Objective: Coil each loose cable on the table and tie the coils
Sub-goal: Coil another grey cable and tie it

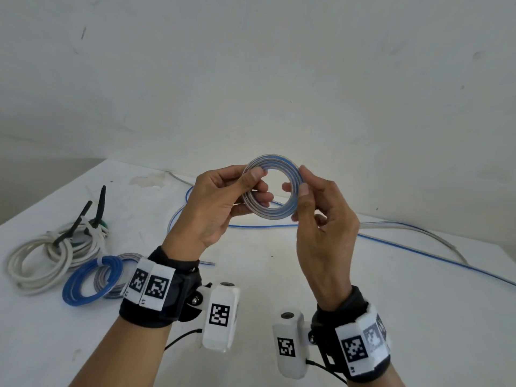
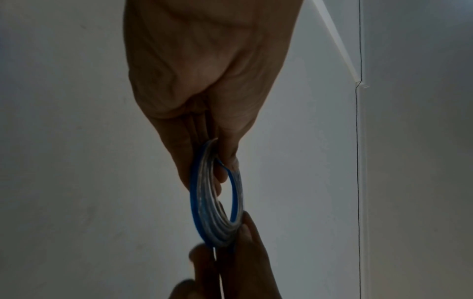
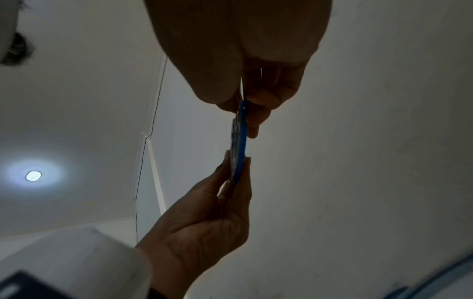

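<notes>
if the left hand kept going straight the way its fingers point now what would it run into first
Most likely the right hand. The left hand points across the coil that both pinch from opposite sides, so the right hand's fingertips lie next in that line. Depth is hard to judge, though.

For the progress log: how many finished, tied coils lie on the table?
3, possibly more hidden: thick white cable coil far left, blue wire coil beside it, grey striped coil partly behind the left wrist.

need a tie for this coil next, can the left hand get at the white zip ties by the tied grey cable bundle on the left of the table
Probably not yet: the left hand pinches the blue-and-grey cable coil, as does the right hand. Once it lets go, nothing blocks the way to the white zip ties.
</notes>
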Demonstrator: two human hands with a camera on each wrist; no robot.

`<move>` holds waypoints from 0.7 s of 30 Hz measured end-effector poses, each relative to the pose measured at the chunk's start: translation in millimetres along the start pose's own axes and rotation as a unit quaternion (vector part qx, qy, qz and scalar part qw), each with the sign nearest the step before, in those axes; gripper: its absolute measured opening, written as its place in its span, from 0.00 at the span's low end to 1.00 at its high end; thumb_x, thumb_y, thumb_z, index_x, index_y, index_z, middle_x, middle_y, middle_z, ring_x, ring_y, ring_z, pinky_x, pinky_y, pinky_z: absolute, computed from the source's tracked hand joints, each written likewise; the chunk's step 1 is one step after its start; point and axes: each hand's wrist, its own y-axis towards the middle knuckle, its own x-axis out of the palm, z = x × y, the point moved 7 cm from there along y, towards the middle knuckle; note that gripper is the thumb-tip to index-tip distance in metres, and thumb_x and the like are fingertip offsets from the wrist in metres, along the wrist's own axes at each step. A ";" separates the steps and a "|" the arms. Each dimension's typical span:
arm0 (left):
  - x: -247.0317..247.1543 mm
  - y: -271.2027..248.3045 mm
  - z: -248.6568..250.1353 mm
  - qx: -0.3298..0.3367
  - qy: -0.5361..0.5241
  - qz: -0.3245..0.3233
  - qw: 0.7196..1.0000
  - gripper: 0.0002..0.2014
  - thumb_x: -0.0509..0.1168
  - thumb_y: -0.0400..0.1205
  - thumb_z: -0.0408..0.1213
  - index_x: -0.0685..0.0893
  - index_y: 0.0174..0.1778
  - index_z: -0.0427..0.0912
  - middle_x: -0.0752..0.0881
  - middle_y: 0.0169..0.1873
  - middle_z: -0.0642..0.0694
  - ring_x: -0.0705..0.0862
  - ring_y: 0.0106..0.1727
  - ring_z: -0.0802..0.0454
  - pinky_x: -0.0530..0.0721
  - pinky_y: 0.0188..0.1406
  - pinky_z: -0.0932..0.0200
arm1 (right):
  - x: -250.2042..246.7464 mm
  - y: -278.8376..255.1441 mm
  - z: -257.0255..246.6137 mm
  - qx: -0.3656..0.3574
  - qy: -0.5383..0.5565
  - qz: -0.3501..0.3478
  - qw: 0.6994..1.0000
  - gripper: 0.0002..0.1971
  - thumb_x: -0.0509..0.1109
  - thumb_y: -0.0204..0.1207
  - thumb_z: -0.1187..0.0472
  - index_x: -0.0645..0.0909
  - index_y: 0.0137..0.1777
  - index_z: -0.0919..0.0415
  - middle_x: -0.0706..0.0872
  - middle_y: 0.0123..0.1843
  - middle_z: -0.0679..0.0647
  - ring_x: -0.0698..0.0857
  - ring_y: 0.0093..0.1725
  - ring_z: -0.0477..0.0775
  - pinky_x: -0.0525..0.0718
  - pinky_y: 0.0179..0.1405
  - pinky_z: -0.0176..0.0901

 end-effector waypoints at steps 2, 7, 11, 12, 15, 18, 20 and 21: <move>0.0 0.1 -0.6 0.000 -0.010 0.008 1.000 0.11 0.71 0.77 0.39 0.90 0.51 0.36 0.89 0.33 0.46 0.91 0.34 0.51 0.89 0.37 0.60 | 4.5 -2.7 1.1 0.006 -0.003 -0.005 1.000 0.13 0.68 0.87 0.55 0.82 0.69 0.46 0.92 0.53 0.45 0.90 0.48 0.50 0.81 0.36 0.34; 6.2 -2.3 -3.4 -0.007 -0.028 0.012 1.000 0.11 0.71 0.78 0.38 0.90 0.51 0.36 0.89 0.33 0.46 0.91 0.35 0.51 0.91 0.41 0.58 | 6.0 -8.6 4.2 0.003 -0.020 0.033 0.999 0.16 0.72 0.84 0.55 0.76 0.68 0.50 0.92 0.53 0.43 0.91 0.50 0.43 0.88 0.50 0.38; 10.1 -3.7 -7.5 -0.015 -0.039 0.018 0.999 0.08 0.68 0.84 0.35 0.90 0.52 0.35 0.90 0.34 0.45 0.92 0.35 0.51 0.91 0.41 0.59 | 4.4 -11.7 8.1 0.028 0.020 0.061 0.998 0.12 0.70 0.82 0.50 0.73 0.61 0.50 0.92 0.56 0.45 0.92 0.51 0.45 0.89 0.52 0.44; 10.3 -4.0 -8.0 -0.016 -0.041 0.021 0.999 0.08 0.68 0.84 0.35 0.90 0.52 0.35 0.90 0.35 0.45 0.92 0.35 0.51 0.91 0.41 0.59 | 4.6 -11.5 7.5 0.026 0.030 0.059 0.997 0.11 0.70 0.82 0.50 0.74 0.60 0.50 0.92 0.57 0.46 0.92 0.53 0.47 0.89 0.51 0.45; 10.9 -4.7 -8.6 -0.015 -0.047 0.026 0.998 0.08 0.69 0.84 0.35 0.90 0.52 0.35 0.90 0.35 0.46 0.91 0.35 0.52 0.90 0.40 0.59 | 6.3 -11.2 11.3 0.042 0.086 0.048 0.994 0.10 0.73 0.83 0.57 0.75 0.59 0.48 0.94 0.52 0.51 0.93 0.52 0.55 0.91 0.50 0.52; 14.5 -5.2 -7.3 -0.007 -0.046 0.009 0.999 0.10 0.70 0.82 0.39 0.89 0.52 0.34 0.89 0.34 0.46 0.91 0.35 0.52 0.90 0.40 0.59 | 2.5 -6.6 12.5 0.041 0.118 0.043 0.991 0.11 0.74 0.83 0.61 0.77 0.59 0.48 0.92 0.47 0.60 0.93 0.48 0.62 0.90 0.50 0.62; 19.7 -6.7 -6.9 -0.003 -0.039 -0.015 0.999 0.14 0.70 0.78 0.42 0.88 0.52 0.34 0.89 0.35 0.46 0.92 0.37 0.51 0.90 0.42 0.58 | -4.5 0.7 13.9 0.043 0.124 0.030 0.991 0.10 0.73 0.83 0.63 0.78 0.59 0.50 0.92 0.45 0.62 0.92 0.47 0.63 0.90 0.50 0.62; 22.9 -7.7 -6.5 -0.002 -0.033 -0.025 0.999 0.15 0.69 0.78 0.44 0.87 0.52 0.35 0.89 0.36 0.46 0.92 0.38 0.50 0.90 0.43 0.57 | -8.4 5.1 16.0 0.052 0.134 0.021 0.989 0.10 0.73 0.83 0.65 0.78 0.58 0.51 0.93 0.45 0.62 0.93 0.46 0.63 0.91 0.50 0.60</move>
